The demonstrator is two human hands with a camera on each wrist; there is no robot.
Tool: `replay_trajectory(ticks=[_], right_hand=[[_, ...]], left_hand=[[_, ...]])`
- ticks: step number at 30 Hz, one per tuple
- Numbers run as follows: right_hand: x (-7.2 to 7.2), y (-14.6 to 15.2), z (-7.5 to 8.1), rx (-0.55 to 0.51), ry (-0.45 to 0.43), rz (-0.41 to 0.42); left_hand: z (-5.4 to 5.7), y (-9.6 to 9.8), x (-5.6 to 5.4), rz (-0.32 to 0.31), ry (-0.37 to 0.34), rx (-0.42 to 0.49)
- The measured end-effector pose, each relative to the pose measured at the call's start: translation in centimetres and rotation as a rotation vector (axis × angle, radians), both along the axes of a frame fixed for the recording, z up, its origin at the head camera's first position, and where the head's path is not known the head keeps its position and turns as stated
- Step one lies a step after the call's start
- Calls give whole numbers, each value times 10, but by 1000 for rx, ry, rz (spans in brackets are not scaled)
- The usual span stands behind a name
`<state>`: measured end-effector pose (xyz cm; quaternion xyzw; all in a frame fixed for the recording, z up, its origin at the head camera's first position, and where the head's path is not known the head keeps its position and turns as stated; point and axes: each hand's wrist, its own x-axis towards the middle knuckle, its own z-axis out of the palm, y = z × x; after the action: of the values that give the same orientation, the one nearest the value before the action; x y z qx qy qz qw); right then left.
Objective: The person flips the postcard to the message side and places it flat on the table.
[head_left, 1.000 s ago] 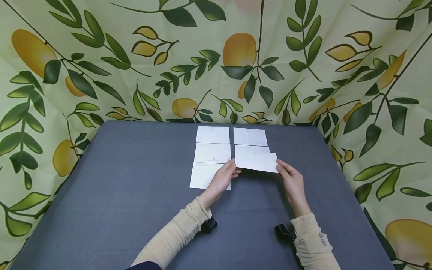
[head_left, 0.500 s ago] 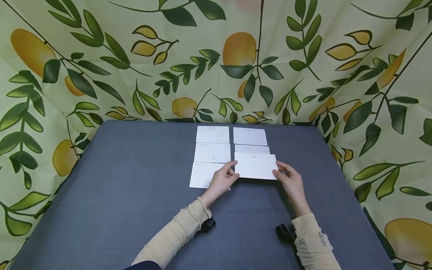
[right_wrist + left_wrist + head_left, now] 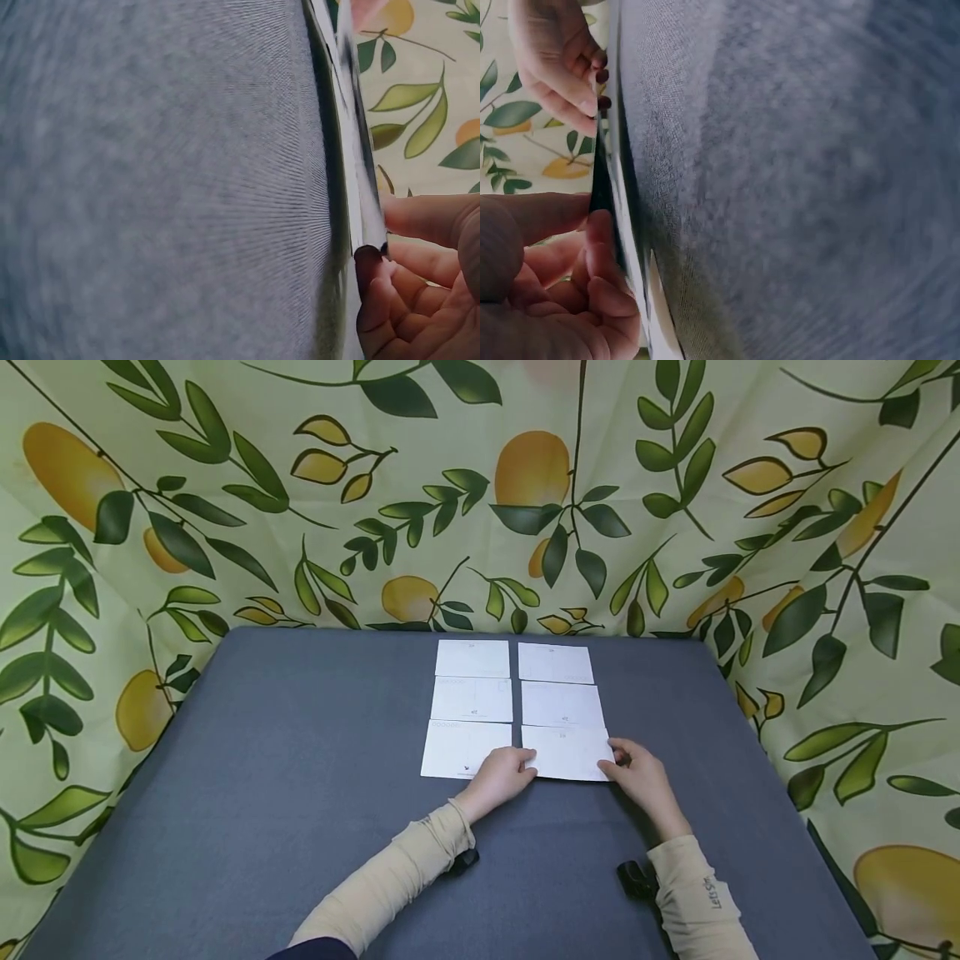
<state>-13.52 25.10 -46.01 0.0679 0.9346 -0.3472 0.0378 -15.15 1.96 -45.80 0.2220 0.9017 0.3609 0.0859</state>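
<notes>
In the head view a white postcard [image 3: 567,755] lies level at the near end of the right column of cards. My left hand [image 3: 498,781] pinches its left edge between thumb and fingers, and my right hand [image 3: 642,778] pinches its right edge. The left wrist view shows the postcard's dark underside [image 3: 601,180] edge-on, close over the table. From the right wrist, the thumb and fingers of the right hand [image 3: 420,289] grip the card's edge. Just beyond is another white postcard [image 3: 562,703], its lower edge meeting the held one.
Three postcards [image 3: 472,699] form a column on the left, the nearest partly covered by the left hand. Another postcard [image 3: 555,664] heads the right column. All lie on a grey cloth-covered table [image 3: 300,760], with a leaf-and-fruit patterned curtain [image 3: 450,510] behind.
Both hands have brought the held postcard toward the person and down, from overlapping the middle right card to below it. The middle right card now shows fully.
</notes>
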Motion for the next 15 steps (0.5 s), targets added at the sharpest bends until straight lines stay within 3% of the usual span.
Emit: replay_trajectory(ticks=[5,15], right_hand=[[-1,-3,-1,31,-12,28],[-8,-8,-6,107,-21,31]], left_hand=[[-3,0,0,-6,-7,-58],[-5,3,-2,-24,82,-174]])
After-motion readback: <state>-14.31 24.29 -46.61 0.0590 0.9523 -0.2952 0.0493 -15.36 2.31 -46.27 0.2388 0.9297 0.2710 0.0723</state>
